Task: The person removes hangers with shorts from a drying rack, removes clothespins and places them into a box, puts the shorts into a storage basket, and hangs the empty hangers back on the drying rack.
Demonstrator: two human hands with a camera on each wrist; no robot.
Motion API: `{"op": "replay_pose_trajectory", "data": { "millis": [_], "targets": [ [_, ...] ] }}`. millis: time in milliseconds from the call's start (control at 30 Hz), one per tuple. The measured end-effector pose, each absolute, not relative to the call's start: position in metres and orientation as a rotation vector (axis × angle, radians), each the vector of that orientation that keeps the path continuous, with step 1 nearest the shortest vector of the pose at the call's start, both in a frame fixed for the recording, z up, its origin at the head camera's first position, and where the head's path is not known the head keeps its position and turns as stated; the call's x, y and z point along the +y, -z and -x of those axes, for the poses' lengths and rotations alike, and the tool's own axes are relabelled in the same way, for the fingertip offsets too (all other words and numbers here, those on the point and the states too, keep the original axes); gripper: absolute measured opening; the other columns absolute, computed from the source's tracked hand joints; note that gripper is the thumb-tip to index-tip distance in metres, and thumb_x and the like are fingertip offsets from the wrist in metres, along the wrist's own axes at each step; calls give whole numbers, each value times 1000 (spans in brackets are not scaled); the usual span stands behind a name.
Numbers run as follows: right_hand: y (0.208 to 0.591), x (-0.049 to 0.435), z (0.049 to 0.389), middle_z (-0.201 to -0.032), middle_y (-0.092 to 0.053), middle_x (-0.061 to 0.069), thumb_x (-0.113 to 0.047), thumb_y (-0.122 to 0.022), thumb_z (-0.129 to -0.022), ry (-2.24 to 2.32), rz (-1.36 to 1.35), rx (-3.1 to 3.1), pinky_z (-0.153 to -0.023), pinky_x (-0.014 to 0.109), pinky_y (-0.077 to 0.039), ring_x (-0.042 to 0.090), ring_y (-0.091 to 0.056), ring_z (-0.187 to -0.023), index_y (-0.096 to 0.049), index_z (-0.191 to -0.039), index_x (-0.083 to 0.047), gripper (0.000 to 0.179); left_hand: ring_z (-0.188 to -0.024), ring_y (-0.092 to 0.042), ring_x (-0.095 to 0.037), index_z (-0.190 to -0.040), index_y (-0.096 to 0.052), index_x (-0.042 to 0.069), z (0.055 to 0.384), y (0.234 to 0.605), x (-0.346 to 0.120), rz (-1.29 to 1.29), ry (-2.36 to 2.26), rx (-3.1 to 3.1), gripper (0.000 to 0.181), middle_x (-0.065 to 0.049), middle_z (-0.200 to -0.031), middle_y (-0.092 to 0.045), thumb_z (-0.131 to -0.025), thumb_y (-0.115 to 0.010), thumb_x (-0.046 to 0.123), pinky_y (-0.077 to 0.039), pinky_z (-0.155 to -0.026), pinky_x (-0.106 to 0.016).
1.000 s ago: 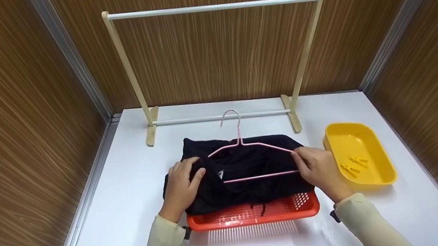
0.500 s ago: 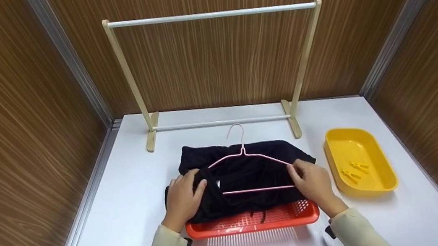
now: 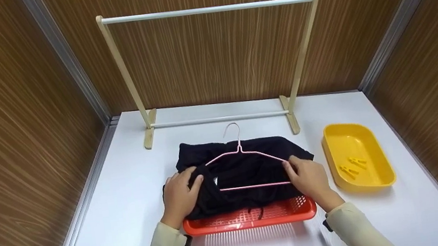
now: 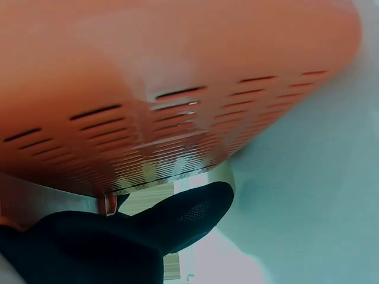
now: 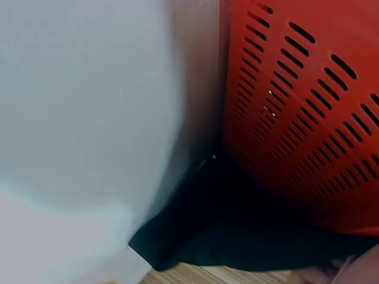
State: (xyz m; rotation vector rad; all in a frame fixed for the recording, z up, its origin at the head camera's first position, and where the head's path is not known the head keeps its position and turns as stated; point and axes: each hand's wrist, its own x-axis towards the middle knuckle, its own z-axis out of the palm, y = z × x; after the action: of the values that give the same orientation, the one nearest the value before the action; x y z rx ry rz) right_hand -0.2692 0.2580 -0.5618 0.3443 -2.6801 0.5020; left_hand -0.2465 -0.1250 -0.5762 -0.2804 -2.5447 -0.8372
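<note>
A black garment (image 3: 246, 166) lies bunched over the red basket (image 3: 253, 223), a small white tag showing inside it. On top of the cloth is a pink hanger (image 3: 223, 154), its hook toward the rack and its left end hidden under a fold. My left hand (image 3: 180, 196) grips that fold, thumb on top. With thumb and fingers my right hand (image 3: 308, 177) pinches the hanger's right shoulder. A dark cord dangles into the basket. In the left wrist view, the garment (image 4: 183, 219) hangs past the slotted basket wall (image 4: 177, 59); fingertips (image 5: 314, 275) show at the right wrist view's bottom edge.
Behind the basket stands a garment rack with a white top rail (image 3: 204, 9) and wooden legs. To the right sits a yellow tray (image 3: 368, 145) holding yellow clothespins (image 3: 350, 171). Wood-grain panels (image 3: 211, 64) enclose the white table (image 3: 107, 205) at the back and sides.
The hanger has come slightly nearer the person, its hook now in front of the rack's lower bar. My right hand has shifted a little left; my left hand keeps its grip.
</note>
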Motion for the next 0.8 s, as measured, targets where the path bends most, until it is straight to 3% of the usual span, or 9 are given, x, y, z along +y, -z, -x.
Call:
{"op": "replay_pose_trajectory", "data": {
  "millis": [200, 433, 800],
  "targets": [
    [557, 254, 273, -56, -40, 1, -39, -58, -105, -417, -409, -2743, -52, 50, -42, 33, -54, -54, -44, -66, -16, 47, -108, -69, -31, -127, -72, 10, 246, 580, -126, 264, 843, -2548, 39, -6, -120, -75, -101, -65, 39, -49, -94, -51],
    [564, 253, 270, -55, -33, -2, -42, -59, -104, -483, -309, -2704, -52, 42, -35, 27, -45, -52, -43, -65, -18, 48, -107, -69, -31, -126, -72, 11, 244, 581, -126, 254, 863, -2546, 38, -7, -119, -75, -100, -66, 39, -49, -93, -51],
    [563, 254, 271, -54, -37, 0, -41, -63, -102, -522, -272, -2643, -50, 41, -33, 29, -50, -52, -45, -63, -19, 48, -94, -69, -29, -113, -74, 11, 248, 578, -124, 250, 861, -2511, 32, -4, -106, -76, -100, -66, 39, -50, -84, -48]
  ]
}}
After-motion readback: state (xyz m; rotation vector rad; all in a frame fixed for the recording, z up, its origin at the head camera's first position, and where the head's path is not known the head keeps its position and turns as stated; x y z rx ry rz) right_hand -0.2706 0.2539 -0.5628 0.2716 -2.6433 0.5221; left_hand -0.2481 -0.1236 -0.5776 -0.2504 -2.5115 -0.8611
